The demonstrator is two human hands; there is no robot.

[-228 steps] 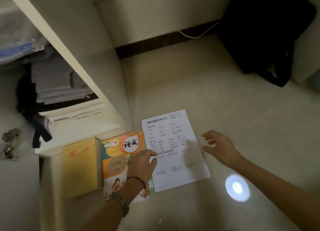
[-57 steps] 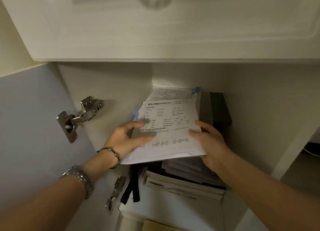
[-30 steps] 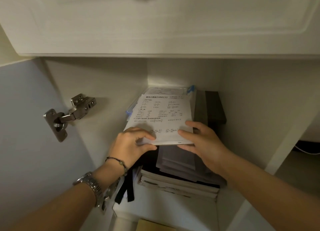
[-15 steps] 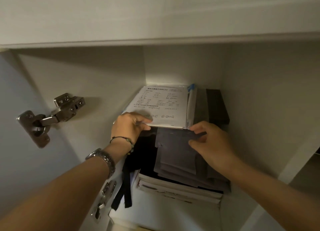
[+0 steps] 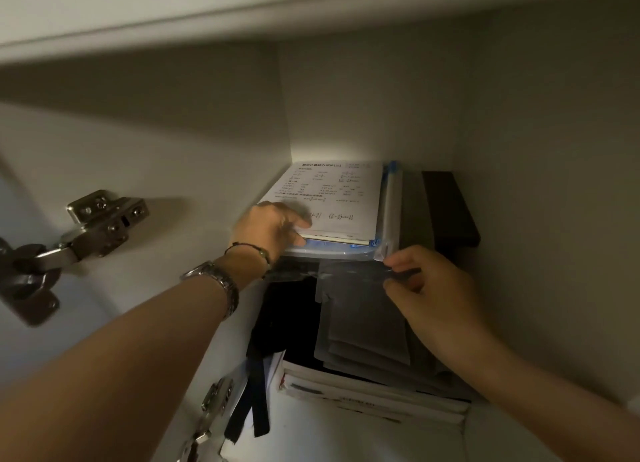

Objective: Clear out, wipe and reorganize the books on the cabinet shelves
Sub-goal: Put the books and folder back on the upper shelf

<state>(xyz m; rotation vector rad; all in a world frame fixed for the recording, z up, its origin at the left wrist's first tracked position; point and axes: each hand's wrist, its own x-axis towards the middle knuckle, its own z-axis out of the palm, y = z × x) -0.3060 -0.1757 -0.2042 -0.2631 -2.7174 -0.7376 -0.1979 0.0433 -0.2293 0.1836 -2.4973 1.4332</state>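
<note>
A white printed worksheet [image 5: 332, 195] lies on top of a clear plastic folder with blue trim [image 5: 389, 215], deep in the cabinet shelf. My left hand [image 5: 270, 229] grips the near left edge of the sheet and folder, thumb on top of the paper. My right hand [image 5: 429, 288] is at the folder's near right corner, its fingers pinching a thin translucent flap just below that corner. Under the folder sits a stack of grey sheets [image 5: 363, 323] and white books [image 5: 370, 396].
A dark book [image 5: 450, 208] lies along the right cabinet wall. Black straps [image 5: 256, 409] hang over the front of the stack. Metal door hinges [image 5: 86, 226] are fixed on the left side panel, with a lower hinge [image 5: 211, 406] near the shelf edge.
The worksheet came off the floor and onto the folder in the shelf. In the last second it slid deeper in; my left hand followed, and my right hand went to the folder's corner.
</note>
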